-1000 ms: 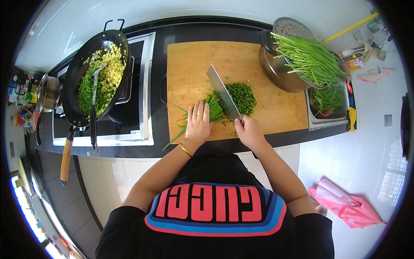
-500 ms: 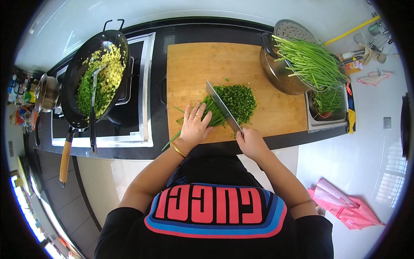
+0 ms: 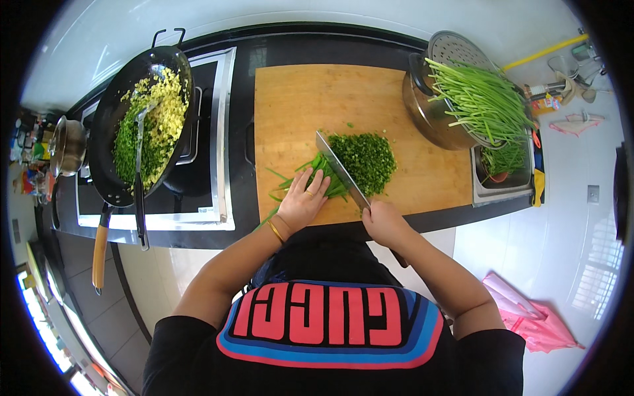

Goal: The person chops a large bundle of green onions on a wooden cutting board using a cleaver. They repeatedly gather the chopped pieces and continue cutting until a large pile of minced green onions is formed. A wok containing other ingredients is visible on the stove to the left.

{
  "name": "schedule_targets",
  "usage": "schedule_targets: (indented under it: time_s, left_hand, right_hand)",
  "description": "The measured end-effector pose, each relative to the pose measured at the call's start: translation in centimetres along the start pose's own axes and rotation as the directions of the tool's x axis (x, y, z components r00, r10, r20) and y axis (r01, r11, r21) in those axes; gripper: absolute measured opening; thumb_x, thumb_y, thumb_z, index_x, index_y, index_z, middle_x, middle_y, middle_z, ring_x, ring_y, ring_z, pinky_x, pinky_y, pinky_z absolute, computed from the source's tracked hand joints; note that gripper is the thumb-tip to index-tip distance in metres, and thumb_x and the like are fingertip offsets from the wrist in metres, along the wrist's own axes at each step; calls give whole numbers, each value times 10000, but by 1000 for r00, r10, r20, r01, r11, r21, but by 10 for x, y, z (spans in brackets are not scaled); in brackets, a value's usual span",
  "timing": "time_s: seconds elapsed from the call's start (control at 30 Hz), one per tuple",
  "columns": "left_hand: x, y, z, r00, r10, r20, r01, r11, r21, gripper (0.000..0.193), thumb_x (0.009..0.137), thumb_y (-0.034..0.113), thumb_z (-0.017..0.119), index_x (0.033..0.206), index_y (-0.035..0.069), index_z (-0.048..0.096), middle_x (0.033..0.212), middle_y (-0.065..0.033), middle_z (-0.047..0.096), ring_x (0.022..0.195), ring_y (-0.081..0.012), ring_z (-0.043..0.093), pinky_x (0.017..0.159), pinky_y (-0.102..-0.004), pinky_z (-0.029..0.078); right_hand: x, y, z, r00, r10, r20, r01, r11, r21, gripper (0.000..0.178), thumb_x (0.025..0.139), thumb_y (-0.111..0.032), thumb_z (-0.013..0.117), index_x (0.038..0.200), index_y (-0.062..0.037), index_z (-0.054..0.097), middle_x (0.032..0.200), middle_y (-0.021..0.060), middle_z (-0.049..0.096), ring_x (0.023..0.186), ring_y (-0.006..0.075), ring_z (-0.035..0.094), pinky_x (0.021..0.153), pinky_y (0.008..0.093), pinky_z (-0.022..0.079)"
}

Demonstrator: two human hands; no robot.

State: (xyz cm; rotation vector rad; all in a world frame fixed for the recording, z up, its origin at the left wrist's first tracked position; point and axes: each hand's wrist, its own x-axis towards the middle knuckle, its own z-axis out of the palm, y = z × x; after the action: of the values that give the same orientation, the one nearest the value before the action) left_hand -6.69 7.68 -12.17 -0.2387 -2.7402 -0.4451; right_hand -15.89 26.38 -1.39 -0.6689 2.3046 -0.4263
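Observation:
My left hand presses a bunch of garlic chives onto the wooden cutting board, fingers bent over the stalks. A gold ring and a bracelet show on it. My right hand grips the handle of a broad kitchen knife. Its blade slants across the board, between the bunch and a pile of finely chopped chives lying to its right. The handle's end sticks out below my right hand. Some stalk ends stick out left of my left hand.
On the stove at left sits a wok with scrambled egg, chopped greens and a spatula. A saucepan stands farther left. Long chives lie over a steel pot at right, beside a sink holding more greens.
The handle end of the knife now shows below my right hand. My left hand still holds the bunch in about the same place. The whole view has shifted slightly.

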Motion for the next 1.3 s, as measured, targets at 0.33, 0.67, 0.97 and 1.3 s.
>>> schedule_targets:
  time_s: [0.33, 0.67, 0.97, 1.3]
  left_hand:
    - [2, 0, 1, 999, -10, -52, 10, 1000, -2, 440, 765, 167, 660, 1156, -12, 569, 1229, -173, 495, 1140, -360, 474, 974, -461, 408]
    - [2, 0, 3, 1000, 1, -30, 0, 1000, 14, 431, 801, 192, 620, 1176, -12, 555, 1244, -173, 482, 1132, -357, 471, 974, -460, 402]
    - [3, 0, 0, 1000, 6, -22, -5, 1000, 14, 436, 801, 195, 623, 1181, -6, 551, 1239, -172, 483, 1137, -351, 467, 973, -459, 400]
    - [2, 0, 0, 999, -2, -54, 3, 1000, 14, 441, 776, 166, 650, 1172, -2, 553, 1214, -166, 496, 1131, -347, 470, 960, -450, 415]
  right_hand:
    - [32, -13, 0, 999, -12, -52, 17, 996, 92, 209, 843, -147, 500, 825, 51, 563, 786, 269, 617, 746, 432, 604, 676, 499, 475]
    - [36, -13, 25, 990, -2, -142, 9, 999, 49, 201, 846, -131, 483, 900, 46, 562, 761, 290, 604, 736, 442, 602, 684, 514, 475]
    - [30, -5, 35, 984, 4, -177, 11, 996, 86, 182, 843, -121, 494, 885, 45, 557, 726, 288, 595, 728, 447, 595, 677, 507, 480]
    - [4, 0, -10, 990, -14, -142, 38, 985, 166, 228, 855, -156, 499, 775, 46, 566, 749, 263, 596, 713, 425, 587, 653, 485, 463]
